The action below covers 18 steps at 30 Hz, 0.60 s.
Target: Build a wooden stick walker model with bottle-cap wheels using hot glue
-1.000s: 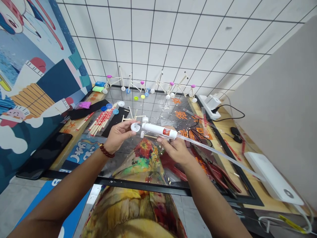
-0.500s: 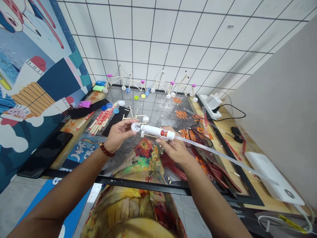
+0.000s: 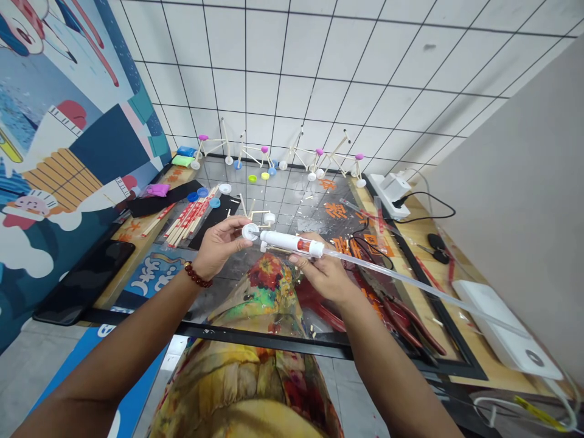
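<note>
Two hands work above the table [image 3: 424, 210], one small round cap between them. That cap [image 3: 250, 232] is white and shallow, its open side facing the tool; the left hand [image 3: 219, 246] pinches its edge between thumb and fingers. The right hand [image 3: 326, 274] has its fingers wrapped about one glue gun [image 3: 285, 240], a slim white tube with a red part showing near its rear and one long, clear stick [image 3: 396, 275] running out behind. Its narrow tip points into the cap; whether they touch, I cannot tell.

Just beyond the hands lies one stick frame [image 3: 261, 213], partly hidden, with a white wheel [image 3: 269, 219] at its far end. Four finished-looking stick models [image 3: 298, 152] stand in a row by the wall, bearing four pink knobs [image 3: 264, 149] in all. Near them lie two yellowish caps [image 3: 265, 176]. On the left are three blue caps [image 3: 214, 202], one loose white lid [image 3: 225, 188], three soft packets [image 3: 157, 190] in blue, green and pink, one dark phone [image 3: 84, 283], and a bundle of chopsticks [image 3: 194, 216], too overlapped to count. One power strip [image 3: 387, 198] sits on the right.
</note>
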Tool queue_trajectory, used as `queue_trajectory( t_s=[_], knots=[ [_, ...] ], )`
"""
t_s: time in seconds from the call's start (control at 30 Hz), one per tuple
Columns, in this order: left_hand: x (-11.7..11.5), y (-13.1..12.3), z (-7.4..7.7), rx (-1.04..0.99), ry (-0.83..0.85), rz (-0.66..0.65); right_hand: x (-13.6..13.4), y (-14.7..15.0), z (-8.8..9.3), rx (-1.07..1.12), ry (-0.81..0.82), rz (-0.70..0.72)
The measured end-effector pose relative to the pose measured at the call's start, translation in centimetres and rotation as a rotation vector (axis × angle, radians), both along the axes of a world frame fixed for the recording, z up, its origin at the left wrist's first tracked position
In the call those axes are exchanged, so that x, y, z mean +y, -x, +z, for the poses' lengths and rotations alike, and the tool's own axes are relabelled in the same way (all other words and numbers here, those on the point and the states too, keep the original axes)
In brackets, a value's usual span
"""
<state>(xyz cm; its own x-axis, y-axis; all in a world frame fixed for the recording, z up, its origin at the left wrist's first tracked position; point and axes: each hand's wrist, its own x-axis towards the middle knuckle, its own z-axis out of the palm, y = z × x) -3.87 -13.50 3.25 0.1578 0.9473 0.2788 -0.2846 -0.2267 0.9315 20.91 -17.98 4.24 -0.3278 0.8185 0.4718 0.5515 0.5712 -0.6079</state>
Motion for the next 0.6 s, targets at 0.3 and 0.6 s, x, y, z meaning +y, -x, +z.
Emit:
queue_trajectory(
  t_s=[0.3,0.6],
  knots=[
    [-0.03,-0.09,-0.03,0.002,-0.016,0.013,-0.01,-0.05,0.09,-0.014,0.002,-0.001],
    [-0.01,-0.09,-0.09,0.012,-0.014,0.016,0.11,-0.23,-0.16,-0.031,-0.009,-0.022]
  ],
)
